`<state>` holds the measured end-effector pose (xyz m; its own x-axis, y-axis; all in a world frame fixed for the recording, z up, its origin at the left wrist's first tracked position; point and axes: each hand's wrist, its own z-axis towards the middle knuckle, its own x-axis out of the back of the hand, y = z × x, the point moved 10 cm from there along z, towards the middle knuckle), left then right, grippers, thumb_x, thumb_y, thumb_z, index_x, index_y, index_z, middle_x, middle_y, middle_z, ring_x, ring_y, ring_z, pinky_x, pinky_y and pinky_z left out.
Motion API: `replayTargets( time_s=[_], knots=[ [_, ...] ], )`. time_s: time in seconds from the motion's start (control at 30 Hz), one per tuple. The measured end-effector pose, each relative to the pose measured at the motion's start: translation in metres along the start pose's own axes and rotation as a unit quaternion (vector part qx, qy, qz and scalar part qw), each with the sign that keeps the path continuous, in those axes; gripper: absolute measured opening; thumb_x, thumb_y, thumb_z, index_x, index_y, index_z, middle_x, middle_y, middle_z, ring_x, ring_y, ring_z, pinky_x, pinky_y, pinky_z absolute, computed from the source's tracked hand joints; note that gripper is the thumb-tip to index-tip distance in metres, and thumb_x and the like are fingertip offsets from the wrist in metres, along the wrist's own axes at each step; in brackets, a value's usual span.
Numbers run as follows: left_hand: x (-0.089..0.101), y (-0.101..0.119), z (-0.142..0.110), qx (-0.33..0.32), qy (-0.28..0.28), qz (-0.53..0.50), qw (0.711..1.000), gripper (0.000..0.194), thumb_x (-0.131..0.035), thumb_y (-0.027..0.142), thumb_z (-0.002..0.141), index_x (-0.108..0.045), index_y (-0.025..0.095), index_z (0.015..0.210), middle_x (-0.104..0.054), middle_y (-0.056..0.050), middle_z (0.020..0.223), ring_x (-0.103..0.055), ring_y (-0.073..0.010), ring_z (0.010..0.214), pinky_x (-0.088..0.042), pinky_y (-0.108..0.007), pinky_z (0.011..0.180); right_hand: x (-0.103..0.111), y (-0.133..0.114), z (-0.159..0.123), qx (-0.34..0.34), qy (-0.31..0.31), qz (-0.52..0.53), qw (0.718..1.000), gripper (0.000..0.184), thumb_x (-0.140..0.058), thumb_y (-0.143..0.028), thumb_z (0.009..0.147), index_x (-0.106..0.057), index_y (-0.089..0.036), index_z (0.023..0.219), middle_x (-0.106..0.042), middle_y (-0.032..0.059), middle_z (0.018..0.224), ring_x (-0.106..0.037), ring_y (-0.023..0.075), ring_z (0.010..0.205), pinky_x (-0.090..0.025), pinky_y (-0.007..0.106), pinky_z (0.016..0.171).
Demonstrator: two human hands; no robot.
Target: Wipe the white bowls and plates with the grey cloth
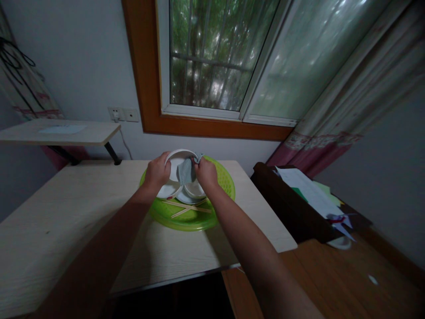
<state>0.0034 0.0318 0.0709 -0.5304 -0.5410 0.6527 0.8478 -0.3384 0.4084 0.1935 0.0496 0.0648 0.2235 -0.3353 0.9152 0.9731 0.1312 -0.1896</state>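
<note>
White bowl (175, 171) held over green tray (227, 178)
Left hand (158, 171) grips its rim, right hand (207, 174) the grey cloth (186, 172); other bowls (195, 190) and chopsticks (189, 206) lie nearer, unheld; how much is done is unclear.

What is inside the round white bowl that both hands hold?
A crumpled grey cloth at the right hand lies inside the bowl. Whatever the cloth covers cannot be seen.

Raised shelf (99, 131), left side, is holding a flat sheet (62, 129). Plug (116, 118) is sitting in the wall socket (113, 110), cord (125, 144) hanging below. Curtain (335, 97) is hanging right of the window (215, 55). Papers (307, 190) are lying on dark furniture (285, 208) at right.
</note>
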Motion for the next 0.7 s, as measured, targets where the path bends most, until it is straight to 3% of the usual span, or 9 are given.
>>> replayTargets(
  time_s=[0.23, 0.47, 0.6, 0.7],
  knots=[
    [0.002, -0.001, 0.000, 0.009, 0.007, -0.020, 1.000, 0.045, -0.038, 0.026, 0.096, -0.065, 0.014, 0.129, -0.076, -0.014, 0.112, -0.072, -0.0270, 0.101, -0.052, -0.039, 0.095, 0.003, -0.001, -0.002, 0.009, 0.027, 0.019, 0.999, 0.042, -0.033, -0.043, 0.109, -0.066, -0.016, 0.109, -0.076, 0.0131, 0.102, -0.073, 0.0256, 0.090, -0.048, 0.030, 0.077],
    [0.004, -0.003, 0.000, 0.022, 0.013, -0.034, 0.999, 0.043, -0.038, 0.026, 0.096, -0.066, 0.014, 0.126, -0.077, -0.014, 0.108, -0.072, -0.0260, 0.098, -0.053, -0.038, 0.092, 0.006, -0.013, -0.004, 0.102, 0.065, 0.126, 0.985, 0.027, -0.037, -0.019, 0.102, -0.058, -0.012, 0.117, -0.071, 0.0161, 0.112, -0.066, 0.0257, 0.102, -0.048, 0.034, 0.092],
    [0.001, -0.003, 0.000, 0.012, -0.001, -0.021, 1.000, 0.043, -0.040, 0.025, 0.095, -0.066, 0.015, 0.128, -0.077, -0.013, 0.110, -0.072, -0.0253, 0.099, -0.053, -0.038, 0.095, 0.008, -0.014, -0.004, 0.139, 0.086, 0.177, 0.971, 0.033, -0.041, -0.009, 0.089, -0.057, -0.011, 0.118, -0.069, 0.0174, 0.116, -0.062, 0.0261, 0.108, -0.047, 0.037, 0.099],
    [-0.004, 0.002, -0.001, -0.009, -0.030, -0.010, 0.999, 0.045, -0.040, 0.024, 0.094, -0.064, 0.016, 0.131, -0.075, -0.012, 0.116, -0.071, -0.0250, 0.104, -0.052, -0.037, 0.098, 0.009, -0.013, -0.004, 0.148, 0.086, 0.202, 0.965, 0.037, -0.043, -0.009, 0.088, -0.059, -0.013, 0.121, -0.069, 0.0158, 0.118, -0.062, 0.0259, 0.109, -0.048, 0.037, 0.099]
  ],
)
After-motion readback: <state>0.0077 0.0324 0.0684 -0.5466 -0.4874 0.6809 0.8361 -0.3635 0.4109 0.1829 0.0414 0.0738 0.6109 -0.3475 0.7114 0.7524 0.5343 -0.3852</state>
